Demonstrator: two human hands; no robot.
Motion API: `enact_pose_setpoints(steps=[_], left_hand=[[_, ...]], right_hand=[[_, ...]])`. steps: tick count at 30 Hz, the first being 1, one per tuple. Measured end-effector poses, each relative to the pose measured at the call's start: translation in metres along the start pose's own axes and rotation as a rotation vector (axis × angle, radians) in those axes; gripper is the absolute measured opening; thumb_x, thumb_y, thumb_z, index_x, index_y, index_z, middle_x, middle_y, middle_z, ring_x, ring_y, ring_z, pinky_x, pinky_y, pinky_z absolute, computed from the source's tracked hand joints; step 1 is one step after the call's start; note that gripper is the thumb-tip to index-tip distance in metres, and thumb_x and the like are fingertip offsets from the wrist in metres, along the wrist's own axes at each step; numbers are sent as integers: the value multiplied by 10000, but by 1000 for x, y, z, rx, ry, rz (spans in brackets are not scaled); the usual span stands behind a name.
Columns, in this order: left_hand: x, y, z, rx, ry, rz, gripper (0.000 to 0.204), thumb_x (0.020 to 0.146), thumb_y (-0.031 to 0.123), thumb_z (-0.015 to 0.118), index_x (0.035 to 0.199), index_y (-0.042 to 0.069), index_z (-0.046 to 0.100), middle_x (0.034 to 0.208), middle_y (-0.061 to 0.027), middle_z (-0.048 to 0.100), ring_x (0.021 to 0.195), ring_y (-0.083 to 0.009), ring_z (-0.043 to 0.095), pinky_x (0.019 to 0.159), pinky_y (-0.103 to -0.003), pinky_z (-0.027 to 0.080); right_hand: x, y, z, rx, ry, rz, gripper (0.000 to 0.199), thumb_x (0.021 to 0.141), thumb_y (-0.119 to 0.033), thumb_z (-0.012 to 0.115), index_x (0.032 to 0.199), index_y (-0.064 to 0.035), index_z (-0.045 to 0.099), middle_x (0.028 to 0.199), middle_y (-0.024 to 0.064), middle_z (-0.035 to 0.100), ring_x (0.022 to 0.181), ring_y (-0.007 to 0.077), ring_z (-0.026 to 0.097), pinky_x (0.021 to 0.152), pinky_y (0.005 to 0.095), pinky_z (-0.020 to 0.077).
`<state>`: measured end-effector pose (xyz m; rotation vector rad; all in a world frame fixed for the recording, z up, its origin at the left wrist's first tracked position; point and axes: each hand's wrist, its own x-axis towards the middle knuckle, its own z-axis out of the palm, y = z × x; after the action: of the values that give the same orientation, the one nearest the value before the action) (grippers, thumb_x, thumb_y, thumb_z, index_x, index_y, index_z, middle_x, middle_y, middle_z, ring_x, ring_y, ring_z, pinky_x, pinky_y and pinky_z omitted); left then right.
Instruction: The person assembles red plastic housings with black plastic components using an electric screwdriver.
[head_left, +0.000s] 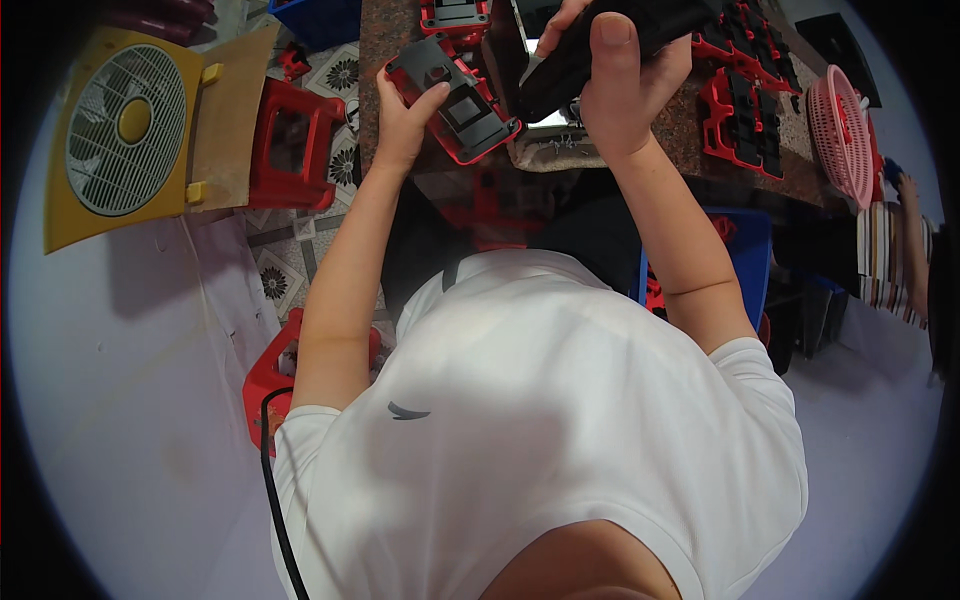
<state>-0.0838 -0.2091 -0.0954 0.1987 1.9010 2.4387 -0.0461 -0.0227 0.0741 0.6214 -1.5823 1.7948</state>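
Note:
My left hand (pixel 403 125) grips the near left side of a red-and-black plastic housing (pixel 468 112), with the thumb on its dark face and the fingers at its red edge. The housing is tilted at the front edge of the stone-topped table (pixel 395 30). Raised to its right, my right hand (pixel 622 100) is closed around a bulky black object (pixel 590 65), its thumb pointing up. The object's kind cannot be made out. Beneath it, a tray (pixel 555 153) with small metal pieces like screws is partly hidden.
More red-and-black housings (pixel 742 120) lie at the table's right, beside a pink basket (pixel 842 135). A blue bin (pixel 745 255) is below the table. On the left are a yellow box fan (pixel 125 130) and a red stool (pixel 290 150). Another person's striped clothing (pixel 885 255) shows at far right.

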Motion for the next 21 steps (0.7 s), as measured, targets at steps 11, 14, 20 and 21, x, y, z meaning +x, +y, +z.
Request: enact_pose_setpoints(steps=[11, 14, 20, 21], left_hand=[[-2, 1, 2, -7, 13, -62, 658, 776, 202, 769, 1262, 27, 363, 1189, -117, 539, 1104, -192, 541, 984, -338, 429], [-2, 2, 2, -16, 7, -69, 652, 775, 206, 771, 1256, 23, 371, 1188, -116, 542, 1104, -191, 542, 982, -338, 430], [0, -5, -2, -30, -14, -84, 630, 774, 212, 772, 1240, 15, 396, 1163, -114, 562, 1079, -191, 559, 968, -336, 439], [1, -6, -2, -25, -22, -85, 624, 773, 215, 772, 1235, 13, 404, 1155, -113, 567, 1069, -192, 565, 963, -335, 443]], right_hand=[[-1, -2, 4, 8, 25, 23, 368, 919, -365, 658, 937, -26, 516, 752, 70, 609, 557, 110, 571, 482, 252, 488], [-2, 3, 3, -36, -10, -4, 350, 924, -345, 654, 947, -27, 510, 755, 70, 609, 561, 108, 567, 489, 250, 487], [7, 47, 12, 353, -110, -414, 327, 909, -247, 683, 997, -8, 478, 745, 67, 593, 564, 106, 548, 511, 246, 466], [1, 41, 9, 351, -109, -410, 327, 909, -247, 683, 997, -8, 478, 745, 67, 593, 564, 106, 548, 511, 246, 466]])
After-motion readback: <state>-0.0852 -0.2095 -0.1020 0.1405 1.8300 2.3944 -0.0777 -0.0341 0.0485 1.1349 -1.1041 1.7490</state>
